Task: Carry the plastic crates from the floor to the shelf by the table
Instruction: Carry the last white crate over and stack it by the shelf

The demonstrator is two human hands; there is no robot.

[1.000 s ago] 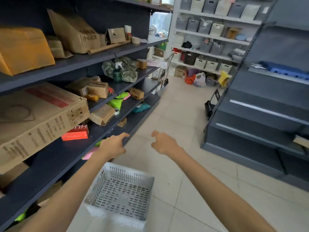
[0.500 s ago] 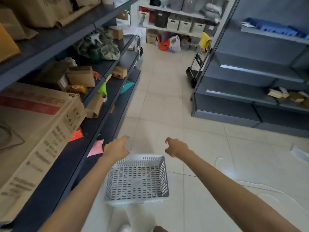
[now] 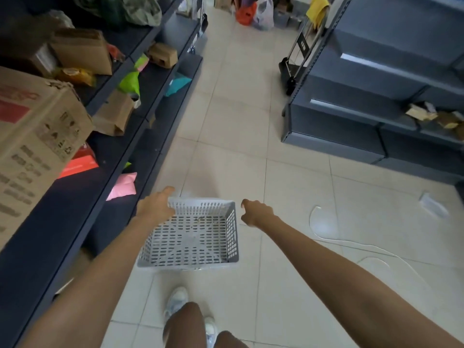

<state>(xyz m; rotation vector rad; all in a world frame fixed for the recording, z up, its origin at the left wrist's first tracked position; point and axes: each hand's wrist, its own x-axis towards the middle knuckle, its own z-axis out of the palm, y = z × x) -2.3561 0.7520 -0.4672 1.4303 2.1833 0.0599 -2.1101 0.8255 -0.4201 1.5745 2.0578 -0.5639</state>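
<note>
A white slotted plastic crate (image 3: pixel 193 237) sits empty on the tiled floor just in front of my feet. My left hand (image 3: pixel 157 205) is over the crate's far left corner, fingers spread, touching or nearly touching the rim. My right hand (image 3: pixel 257 212) hovers just off the crate's far right corner, fingers loosely curled and holding nothing.
A dark shelf unit (image 3: pixel 140 121) with cardboard boxes and coloured packets runs along the left. A second grey shelf unit (image 3: pixel 351 126) stands at the right with a hand trolley (image 3: pixel 293 64) beside it. A white cable (image 3: pixel 351 243) trails over the floor at right.
The view has tilted down toward the floor. Both hands have come down to the crate's far corners, and my legs and shoes have come into view.
</note>
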